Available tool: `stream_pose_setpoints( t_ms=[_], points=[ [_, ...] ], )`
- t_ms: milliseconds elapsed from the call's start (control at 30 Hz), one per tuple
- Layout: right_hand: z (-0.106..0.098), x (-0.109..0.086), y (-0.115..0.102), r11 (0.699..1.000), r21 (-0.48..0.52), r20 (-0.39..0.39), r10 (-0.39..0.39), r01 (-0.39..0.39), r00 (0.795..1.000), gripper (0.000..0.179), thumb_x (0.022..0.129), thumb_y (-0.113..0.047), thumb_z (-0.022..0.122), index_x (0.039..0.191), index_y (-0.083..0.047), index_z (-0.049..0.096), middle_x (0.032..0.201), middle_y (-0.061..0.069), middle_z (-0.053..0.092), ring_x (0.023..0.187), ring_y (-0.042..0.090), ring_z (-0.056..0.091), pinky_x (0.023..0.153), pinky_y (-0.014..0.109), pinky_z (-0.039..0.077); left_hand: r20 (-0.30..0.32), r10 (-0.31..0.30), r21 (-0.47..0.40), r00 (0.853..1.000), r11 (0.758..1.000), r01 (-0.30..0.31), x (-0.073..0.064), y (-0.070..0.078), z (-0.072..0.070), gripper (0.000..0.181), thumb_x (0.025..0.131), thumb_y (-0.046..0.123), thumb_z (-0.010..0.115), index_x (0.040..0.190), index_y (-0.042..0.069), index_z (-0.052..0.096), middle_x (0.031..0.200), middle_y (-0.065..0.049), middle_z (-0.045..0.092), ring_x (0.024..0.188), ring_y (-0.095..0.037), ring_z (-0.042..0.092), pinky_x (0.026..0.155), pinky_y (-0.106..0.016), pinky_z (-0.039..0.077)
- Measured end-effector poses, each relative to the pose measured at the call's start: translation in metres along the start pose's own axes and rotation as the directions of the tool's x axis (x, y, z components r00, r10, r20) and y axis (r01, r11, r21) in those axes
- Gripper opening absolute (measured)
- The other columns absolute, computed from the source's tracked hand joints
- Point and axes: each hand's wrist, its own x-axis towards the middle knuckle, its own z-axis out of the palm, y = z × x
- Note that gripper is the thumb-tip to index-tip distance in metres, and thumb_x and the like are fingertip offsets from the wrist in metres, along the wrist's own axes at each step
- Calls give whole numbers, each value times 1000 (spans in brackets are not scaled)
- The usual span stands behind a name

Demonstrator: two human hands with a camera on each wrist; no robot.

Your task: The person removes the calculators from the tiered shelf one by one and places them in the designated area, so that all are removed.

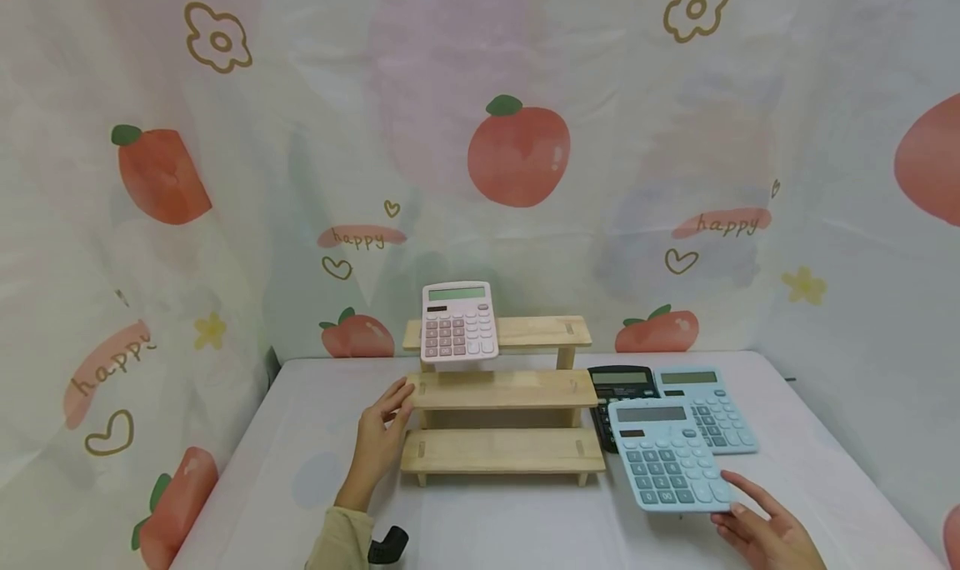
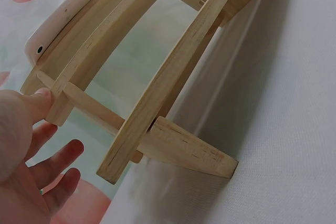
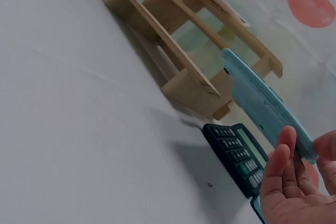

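A three-step wooden display rack (image 1: pixel 502 451) stands on the table. My left hand (image 1: pixel 378 441) holds the left end of its middle shelf; in the left wrist view the thumb (image 2: pixel 39 103) lies on the shelf end, with the other fingers spread below. On the top step a pink calculator (image 1: pixel 459 322) leans back at the left side. My right hand (image 1: pixel 772 528) pinches a light blue calculator (image 1: pixel 663 457) by its lower right corner. The right wrist view shows this calculator edge-on, raised above the table and tilted, between thumb and fingers.
Right of the rack lie a black calculator (image 1: pixel 621 377) and a second light blue calculator (image 1: pixel 723 412), both partly hidden behind the held one. A black curved piece (image 1: pixel 387 545) shows beside the left sleeve. Printed cloth (image 1: pixel 525 262) walls the table at the back and sides.
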Motion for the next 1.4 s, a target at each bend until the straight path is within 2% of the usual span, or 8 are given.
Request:
stream_pose_setpoints(
  t_ms=[167,400,500,633,767,867,1033,1400],
  points=[
    [-8,6,9,1000,27,9,10,-10,1000,50,106,-15,44,147,-40,29,96,-21,68,93,5,67,89,21,56,-1,-14,-5,1000,1000,14,1,0,0,34,97,11,66,130,-1,67,144,-18,60,133,-36,58,85,-24,54],
    [-14,14,23,999,32,-1,43,-43,999,72,104,-12,51,163,-10,11,96,-15,70,90,9,70,85,26,59,-17,-36,8,999,999,37,-1,12,2,34,97,4,64,128,-7,66,143,-24,59,134,-40,56,87,-25,53],
    [-15,15,30,998,31,-13,51,-51,999,59,102,-14,54,153,-33,32,94,-12,72,88,8,71,83,27,59,-10,-44,3,999,999,44,-3,28,-1,33,97,3,64,127,-10,65,142,-26,59,134,-41,55,87,-27,53],
    [-14,15,38,998,19,-21,61,-60,998,42,100,-17,57,133,-40,44,93,-7,74,86,10,71,82,26,59,-3,-22,25,1000,999,22,-4,37,-3,33,97,1,62,127,-11,64,141,-28,58,132,-44,56,87,-28,54],
    [-13,15,40,998,-16,-29,63,-63,998,60,99,-17,57,153,-21,33,92,-2,75,86,13,72,81,27,59,-8,-21,20,1000,1000,21,-3,30,-2,33,97,2,63,127,-10,65,141,-27,58,132,-43,56,86,-28,54],
    [-13,16,41,997,-35,-31,68,-69,997,71,98,-18,61,158,-10,24,92,1,75,87,15,72,80,28,59,-10,-15,15,1000,1000,15,-4,32,-2,33,96,1,64,127,-10,65,140,-28,59,131,-43,57,84,-26,54],
    [-12,16,43,994,-81,-44,64,-67,997,80,94,-20,67,158,-5,21,92,5,76,86,20,73,78,31,60,0,-6,14,1000,1000,6,-4,43,-5,32,96,0,64,125,-12,65,139,-30,59,130,-45,57,85,-28,55],
    [-12,15,39,988,-150,-51,35,-42,998,79,95,-17,67,157,0,22,89,11,78,83,26,76,74,32,61,-13,-24,4,1000,1000,24,-5,42,-3,33,96,1,64,126,-11,65,140,-28,59,132,-43,56,86,-28,54]
  ],
)
